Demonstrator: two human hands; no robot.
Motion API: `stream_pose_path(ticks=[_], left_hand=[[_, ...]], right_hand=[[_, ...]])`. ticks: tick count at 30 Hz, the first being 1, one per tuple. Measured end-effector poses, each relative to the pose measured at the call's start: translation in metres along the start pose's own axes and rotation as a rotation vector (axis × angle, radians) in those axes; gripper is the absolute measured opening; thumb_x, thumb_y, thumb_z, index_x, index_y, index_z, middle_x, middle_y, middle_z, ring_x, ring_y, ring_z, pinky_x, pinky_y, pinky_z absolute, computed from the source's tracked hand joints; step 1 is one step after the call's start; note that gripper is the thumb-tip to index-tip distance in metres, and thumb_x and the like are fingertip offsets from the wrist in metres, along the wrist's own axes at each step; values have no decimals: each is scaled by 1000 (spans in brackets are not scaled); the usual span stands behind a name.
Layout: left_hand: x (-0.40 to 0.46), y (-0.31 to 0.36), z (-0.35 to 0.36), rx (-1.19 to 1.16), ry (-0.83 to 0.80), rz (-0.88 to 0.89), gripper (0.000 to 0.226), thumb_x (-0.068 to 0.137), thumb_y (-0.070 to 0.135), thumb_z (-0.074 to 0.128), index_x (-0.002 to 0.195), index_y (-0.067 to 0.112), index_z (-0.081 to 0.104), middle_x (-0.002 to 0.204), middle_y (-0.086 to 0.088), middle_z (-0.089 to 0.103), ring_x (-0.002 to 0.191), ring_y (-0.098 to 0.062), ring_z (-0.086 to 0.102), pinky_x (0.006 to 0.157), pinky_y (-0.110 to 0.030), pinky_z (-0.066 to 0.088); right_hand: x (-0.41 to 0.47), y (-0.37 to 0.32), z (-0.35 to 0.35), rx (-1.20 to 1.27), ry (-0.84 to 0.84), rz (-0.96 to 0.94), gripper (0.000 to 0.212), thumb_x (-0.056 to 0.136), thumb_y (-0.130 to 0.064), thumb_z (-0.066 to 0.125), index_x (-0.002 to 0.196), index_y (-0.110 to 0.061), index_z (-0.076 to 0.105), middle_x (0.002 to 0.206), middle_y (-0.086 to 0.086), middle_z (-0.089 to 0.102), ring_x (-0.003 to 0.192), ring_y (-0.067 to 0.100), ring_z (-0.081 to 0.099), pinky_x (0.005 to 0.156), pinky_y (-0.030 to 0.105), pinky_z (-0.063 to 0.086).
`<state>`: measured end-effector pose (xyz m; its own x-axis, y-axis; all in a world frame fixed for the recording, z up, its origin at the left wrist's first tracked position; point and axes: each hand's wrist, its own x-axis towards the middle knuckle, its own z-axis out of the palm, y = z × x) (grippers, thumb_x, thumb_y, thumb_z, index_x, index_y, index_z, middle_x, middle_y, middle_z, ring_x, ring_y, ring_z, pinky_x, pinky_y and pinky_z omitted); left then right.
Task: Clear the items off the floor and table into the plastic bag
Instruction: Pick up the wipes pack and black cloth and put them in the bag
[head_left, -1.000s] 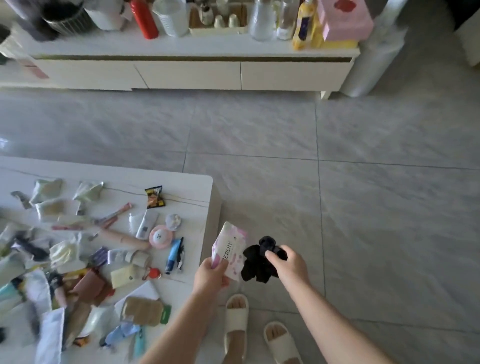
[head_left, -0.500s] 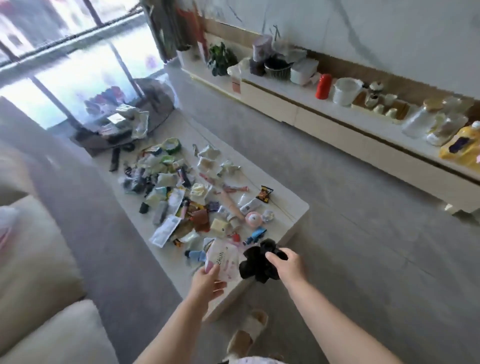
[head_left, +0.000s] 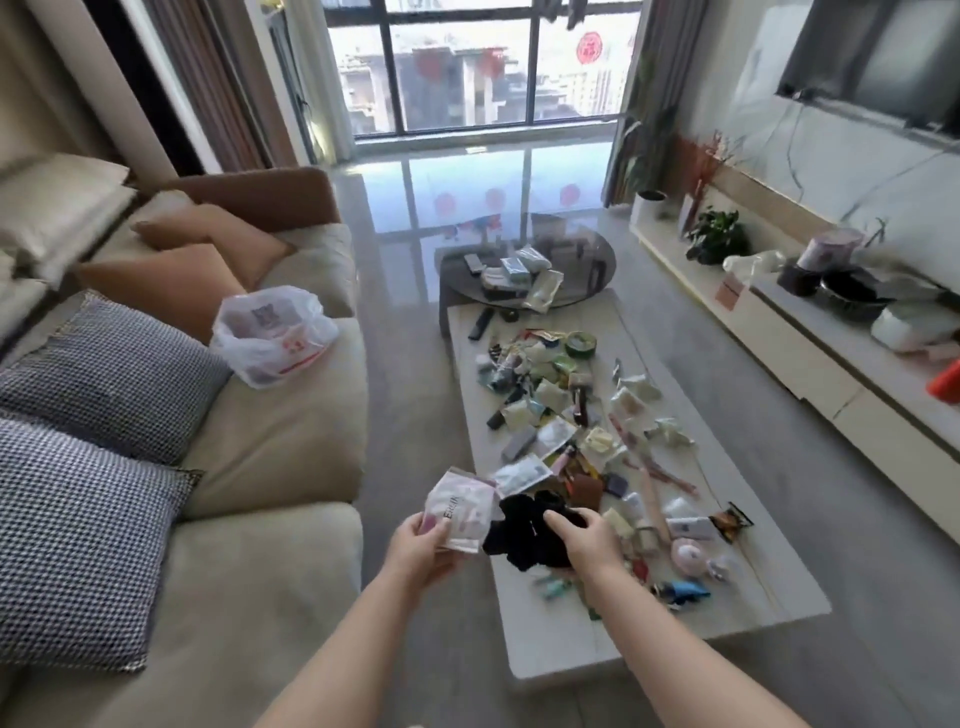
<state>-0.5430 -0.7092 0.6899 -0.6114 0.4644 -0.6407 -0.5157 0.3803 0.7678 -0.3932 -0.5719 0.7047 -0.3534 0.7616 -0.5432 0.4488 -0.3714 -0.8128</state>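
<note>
My left hand (head_left: 423, 545) pinches a light, slippery pink-and-white plastic packet (head_left: 460, 512) by its lower edge, my right hand (head_left: 584, 543) bunches a soft, limp black cloth (head_left: 519, 535) over the white table's (head_left: 597, 639) near-left edge, and the white plastic bag (head_left: 272, 335) gapes on the sofa.

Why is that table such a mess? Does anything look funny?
Yes. The table is strewn with dozens of small packets and tubes lying every which way. The plastic bag sits open on the sofa, not by the table.

We see a beige sofa (head_left: 270, 447) left, grey tiled floor (head_left: 410, 415), a bright window (head_left: 483, 67) ahead, a white cabinet (head_left: 810, 348) right.
</note>
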Motion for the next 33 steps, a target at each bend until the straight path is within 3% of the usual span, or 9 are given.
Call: stream_pose_path(ticks=[3, 7, 10, 13, 15, 18, 23, 30, 33], left_hand=[[15, 28, -55, -67, 29, 9, 6, 96, 9, 52, 101, 14, 53, 87, -8, 62, 64, -22, 60, 45, -23, 52], [37, 59, -119, -82, 75, 35, 23, 95, 8, 54, 117, 14, 50, 99, -9, 61, 59, -17, 58, 43, -21, 50], [47, 78, -153, -110, 99, 33, 23, 96, 7, 52, 119, 12, 51, 97, -9, 62, 63, -19, 60, 41, -20, 50], [55, 94, -178, -152, 107, 32, 19, 96, 5, 50, 114, 12, 51, 91, -8, 62, 63, -21, 61, 40, -19, 49], [65, 101, -193, -179, 133, 26, 19, 96, 4, 50, 113, 13, 51, 90, -8, 63, 58, -19, 64, 42, -20, 50], [85, 111, -213, -198, 190, 14, 17, 96, 9, 51, 113, 14, 52, 86, -6, 65, 51, -14, 67, 49, -21, 51], [126, 140, -233, -281, 282, 24, 17, 96, 8, 51, 112, 13, 53, 88, -8, 64, 66, -22, 62, 52, -27, 53], [203, 211, -234, -323, 384, 37, 19, 97, 9, 44, 108, 11, 59, 81, -7, 65, 61, -20, 62, 51, -26, 51], [237, 238, -231, -370, 429, 54, 18, 95, 6, 43, 99, 11, 59, 81, -8, 65, 65, -23, 62, 61, -31, 50]], right_hand=[[3, -31, 55, 4, -37, -5, 23, 87, -16, 67, 103, -1, 62, 99, 20, 64, 80, 30, 61, 46, 24, 51], [14, -67, 122, 16, -79, -13, 18, 85, -16, 69, 96, -4, 61, 85, 18, 57, 78, 28, 61, 67, 46, 58], [30, -82, 163, -71, -75, -42, 20, 77, -24, 72, 87, -9, 63, 91, 18, 66, 86, 35, 65, 75, 55, 56], [38, -98, 199, -67, -116, -39, 11, 83, -12, 67, 90, -8, 60, 93, 16, 65, 90, 35, 65, 75, 50, 58], [47, -108, 219, -73, -134, -46, 19, 83, -7, 65, 101, -2, 60, 96, 18, 65, 90, 34, 65, 70, 44, 58], [64, -124, 243, -78, -168, -54, 20, 84, -11, 67, 99, -3, 57, 98, 18, 64, 89, 32, 65, 62, 39, 57], [116, -162, 283, -115, -258, -72, 14, 86, -13, 65, 96, -6, 57, 82, 9, 60, 71, 23, 61, 64, 43, 58], [207, -234, 328, -288, -379, -176, 13, 84, -18, 67, 91, -10, 60, 96, 14, 64, 80, 28, 67, 51, 31, 56], [244, -268, 346, -316, -422, -202, 13, 84, -18, 67, 93, -10, 61, 96, 14, 64, 79, 27, 67, 49, 28, 55]])
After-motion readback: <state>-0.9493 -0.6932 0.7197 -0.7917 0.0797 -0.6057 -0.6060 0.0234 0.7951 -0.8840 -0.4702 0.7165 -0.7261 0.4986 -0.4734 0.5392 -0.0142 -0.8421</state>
